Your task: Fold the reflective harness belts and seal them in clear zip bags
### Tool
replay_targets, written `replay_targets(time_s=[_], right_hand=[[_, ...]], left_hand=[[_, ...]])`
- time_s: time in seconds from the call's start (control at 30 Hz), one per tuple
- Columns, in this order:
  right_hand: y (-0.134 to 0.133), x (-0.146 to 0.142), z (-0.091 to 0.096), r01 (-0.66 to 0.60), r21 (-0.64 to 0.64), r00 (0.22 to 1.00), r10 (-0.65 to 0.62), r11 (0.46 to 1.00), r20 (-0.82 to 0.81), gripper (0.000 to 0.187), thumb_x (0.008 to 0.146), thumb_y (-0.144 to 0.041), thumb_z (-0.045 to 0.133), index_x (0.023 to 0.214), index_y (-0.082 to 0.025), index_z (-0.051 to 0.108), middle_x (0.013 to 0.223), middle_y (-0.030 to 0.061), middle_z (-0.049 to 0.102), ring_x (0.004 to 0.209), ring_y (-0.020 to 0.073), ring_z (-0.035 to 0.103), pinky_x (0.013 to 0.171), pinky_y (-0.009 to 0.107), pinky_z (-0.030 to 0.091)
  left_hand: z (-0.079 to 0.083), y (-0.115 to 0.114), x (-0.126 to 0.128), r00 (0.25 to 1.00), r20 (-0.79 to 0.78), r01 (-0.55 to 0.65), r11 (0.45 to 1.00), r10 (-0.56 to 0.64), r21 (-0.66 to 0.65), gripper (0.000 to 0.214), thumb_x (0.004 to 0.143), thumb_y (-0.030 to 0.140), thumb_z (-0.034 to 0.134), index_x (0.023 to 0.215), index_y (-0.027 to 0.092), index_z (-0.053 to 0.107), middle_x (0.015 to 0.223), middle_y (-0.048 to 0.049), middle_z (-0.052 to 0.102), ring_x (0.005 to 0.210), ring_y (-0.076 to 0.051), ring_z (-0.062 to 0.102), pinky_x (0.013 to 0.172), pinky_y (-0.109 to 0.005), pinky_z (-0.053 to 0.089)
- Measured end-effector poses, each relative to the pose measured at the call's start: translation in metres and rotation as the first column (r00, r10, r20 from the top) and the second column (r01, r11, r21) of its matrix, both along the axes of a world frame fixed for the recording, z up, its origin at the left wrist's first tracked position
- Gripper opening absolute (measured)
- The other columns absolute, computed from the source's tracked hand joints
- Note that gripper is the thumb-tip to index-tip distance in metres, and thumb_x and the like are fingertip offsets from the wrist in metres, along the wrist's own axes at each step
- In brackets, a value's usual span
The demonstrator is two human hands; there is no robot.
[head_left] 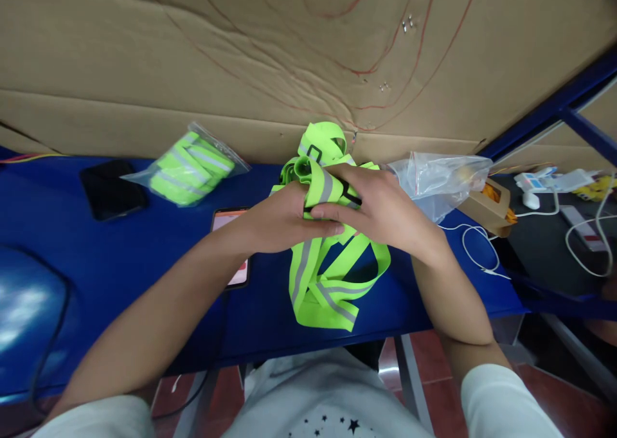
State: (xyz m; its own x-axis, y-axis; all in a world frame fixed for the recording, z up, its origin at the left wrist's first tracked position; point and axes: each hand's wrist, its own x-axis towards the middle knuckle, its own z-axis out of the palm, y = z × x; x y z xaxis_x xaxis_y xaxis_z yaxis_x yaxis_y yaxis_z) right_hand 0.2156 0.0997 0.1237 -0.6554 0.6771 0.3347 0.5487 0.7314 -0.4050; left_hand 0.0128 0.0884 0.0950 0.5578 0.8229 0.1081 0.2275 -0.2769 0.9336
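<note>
A neon-green reflective strap vest [322, 277] with grey stripes is bunched between both my hands over the blue table [135, 251]. My left hand [279, 222] is closed around the bunched straps from the left. My right hand [380, 209] wraps over them from the right, its fingers pressing across the top. Loose loops hang down onto the table toward me, and more loops with a black buckle rise behind my hands.
A bagged folded green vest [190, 166] lies at the back left beside a black phone [113, 188]. Another phone [231, 245] lies under my left wrist. An empty clear plastic bag [438, 174], a small cardboard box [491, 206], white cables and a cardboard wall surround.
</note>
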Motion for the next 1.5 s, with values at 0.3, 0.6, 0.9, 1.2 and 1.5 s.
replay_targets(time_s=[0.3,0.6,0.9,1.2,1.5], right_hand=[[-0.003,-0.003,0.007,0.154,0.008,0.977,-0.151,0.988,-0.151,0.043,0.100,-0.060,0.062,0.087,-0.020,0.066,0.071,0.0009,0.062,0.068,0.0160,0.057,0.066,0.030,0.038],[0.006,0.021,0.019,-0.040,-0.575,0.865,-0.259,0.817,-0.429,0.041,0.091,-0.059,0.076,0.115,-0.027,0.066,0.078,-0.0035,0.065,0.061,0.0120,0.055,0.054,0.025,0.042],[0.013,0.017,0.008,-0.005,-0.350,0.957,-0.097,0.937,-0.273,0.050,0.106,-0.061,0.049,0.097,-0.021,0.076,0.099,0.0039,0.076,0.098,0.0202,0.068,0.085,0.031,0.055],[0.001,0.002,0.005,0.049,-0.176,0.998,-0.054,0.983,-0.019,0.049,0.098,-0.056,0.067,0.128,-0.018,0.070,0.120,0.0097,0.077,0.104,0.0279,0.072,0.089,0.036,0.053],[0.002,0.024,0.025,0.032,-0.330,0.965,-0.115,0.944,-0.234,0.044,0.097,-0.062,0.065,0.091,-0.019,0.074,0.083,0.0009,0.073,0.076,0.0168,0.065,0.067,0.028,0.049]], left_hand=[[-0.003,0.005,-0.002,0.974,0.222,0.150,0.875,-0.050,-0.459,0.033,0.077,0.034,0.090,0.104,0.019,0.079,0.108,-0.0048,0.081,0.107,-0.024,0.076,0.102,-0.038,0.057],[-0.005,-0.001,0.001,0.944,0.140,0.323,0.920,-0.298,-0.220,0.023,0.095,0.037,0.075,0.108,0.019,0.078,0.106,-0.0047,0.083,0.098,-0.023,0.079,0.091,-0.033,0.062],[-0.004,-0.004,0.002,0.971,0.076,0.221,0.974,-0.225,0.058,0.023,0.099,0.032,0.069,0.116,0.019,0.078,0.112,-0.0046,0.082,0.102,-0.021,0.076,0.096,-0.031,0.059],[-0.013,0.008,-0.004,0.984,0.142,0.136,0.968,-0.107,-0.210,0.033,0.085,0.039,0.084,0.108,0.016,0.076,0.113,-0.0064,0.079,0.107,-0.025,0.073,0.095,-0.036,0.059],[-0.015,0.003,0.004,0.890,0.248,0.450,0.820,-0.382,-0.355,0.035,0.098,0.037,0.071,0.129,0.019,0.074,0.132,-0.0090,0.077,0.127,-0.024,0.071,0.108,-0.034,0.056]])
